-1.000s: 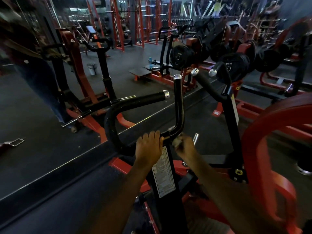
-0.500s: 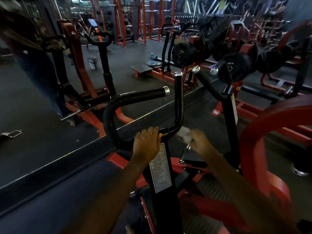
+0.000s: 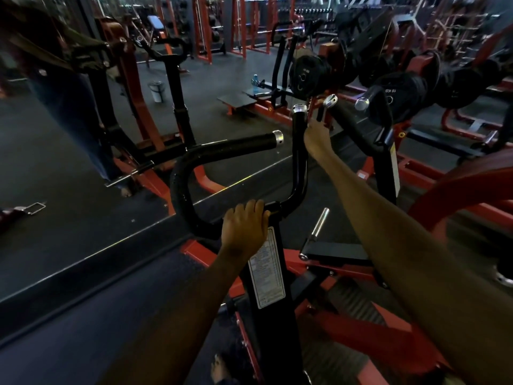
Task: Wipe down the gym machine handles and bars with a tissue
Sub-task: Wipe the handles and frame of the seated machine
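Head view, read from the left edge across: at about nine o'clock the curved side handle (image 3: 222, 151) sweeps out from the black machine post, its textured black wrap ending in a chrome cap (image 3: 278, 137). That wrap looks rubbery and grippy, so a tissue would probably drag on it rather than glide. At six o'clock from that cap the left hand (image 3: 244, 227) is curled over the junction of the handlebar (image 3: 273, 211), clamped on it, steadying the frame. The frame itself is welded steel, rigid and heavy, and should not give under pressure. Just right of centre the upright handle (image 3: 299, 151) rises towards twelve o'clock to its own chrome cap. The right hand (image 3: 316, 137) presses against the right side of this upright near the top, fingers bent around it. The tissue is not visible; presumably it is hidden under the palm, but I cannot tell. Being thin and soft, it could bunch or tear on the grip texture, so folding it flat in the palm seems wise. Towards two o'clock stand the weight plates (image 3: 402, 90) of a neighbouring machine.
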`<state>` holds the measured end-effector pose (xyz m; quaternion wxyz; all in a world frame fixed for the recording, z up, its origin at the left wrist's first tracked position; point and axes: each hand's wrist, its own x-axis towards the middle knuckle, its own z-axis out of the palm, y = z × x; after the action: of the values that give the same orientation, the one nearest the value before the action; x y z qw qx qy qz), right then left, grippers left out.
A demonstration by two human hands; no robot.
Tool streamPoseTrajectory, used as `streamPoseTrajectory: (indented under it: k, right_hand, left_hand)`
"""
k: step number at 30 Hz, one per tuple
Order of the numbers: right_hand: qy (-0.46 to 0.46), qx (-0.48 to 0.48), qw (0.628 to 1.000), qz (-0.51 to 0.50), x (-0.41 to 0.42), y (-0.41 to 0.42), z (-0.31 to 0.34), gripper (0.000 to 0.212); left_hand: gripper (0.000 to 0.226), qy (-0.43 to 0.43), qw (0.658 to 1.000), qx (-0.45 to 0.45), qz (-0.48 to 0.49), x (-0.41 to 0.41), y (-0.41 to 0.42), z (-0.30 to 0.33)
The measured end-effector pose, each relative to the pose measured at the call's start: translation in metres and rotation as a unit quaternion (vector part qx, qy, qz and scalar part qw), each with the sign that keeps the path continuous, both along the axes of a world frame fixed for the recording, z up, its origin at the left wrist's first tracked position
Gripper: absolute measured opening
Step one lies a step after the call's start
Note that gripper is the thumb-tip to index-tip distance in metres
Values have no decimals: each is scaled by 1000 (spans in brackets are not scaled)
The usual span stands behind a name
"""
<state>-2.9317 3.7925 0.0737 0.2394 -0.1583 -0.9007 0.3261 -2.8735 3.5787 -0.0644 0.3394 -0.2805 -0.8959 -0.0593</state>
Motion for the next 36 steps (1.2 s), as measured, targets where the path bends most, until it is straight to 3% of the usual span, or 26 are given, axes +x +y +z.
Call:
streamPoseTrajectory:
  k: [6, 10, 12, 14, 16, 19, 22, 25, 28, 31, 34, 36]
  right_hand:
    - [-76, -245, 965, 59, 59, -5, -62, 27]
    - [-188, -282, 933, 122, 98, -9, -65, 21]
    - [-168, -194, 966, 30, 77, 8, -49, 21]
    - [-63, -98, 992, -46, 51, 20, -20, 25]
    - [24, -49, 998, -13, 29, 17, 9, 22]
    - [5, 103, 992, 76, 5, 12, 8, 47]
    - [-4, 216, 969, 123, 18, 16, -36, 59]
    - [47, 378, 901, 208, 62, 18, -73, 55]
    - [22, 559, 765, 320, 75, 23, -78, 45]
    - [45, 584, 779, 226, 49, 27, -30, 38]
    - [-1, 544, 824, 159, 16, 38, 9, 53]
    - [-6, 553, 816, 168, 10, 33, 13, 53]
  left_hand:
    - [45, -7, 1000, 9, -9, -1, 0, 1]
    - [45, -5, 1000, 6, -7, 1, -1, 2]
    - [45, -5, 1000, 7, -4, 1, -1, 2]
    - [45, -9, 1000, 2, -2, 0, -1, 1]
    - [45, -13, 1000, -1, 1, 0, -1, 0]
    - [46, -17, 1000, 7, -4, 0, -1, 0]
    - [43, -2, 1000, 17, -15, 0, -1, -1]
    - [42, 11, 1000, 21, -13, 0, 0, 0]
    - [43, 5, 999, 25, -19, 1, -1, 0]
    - [44, -14, 1000, 19, -13, 0, 0, 1]
    - [44, -23, 1000, 10, -7, 1, 0, 0]
    - [44, -22, 1000, 13, -7, 1, 0, 1]
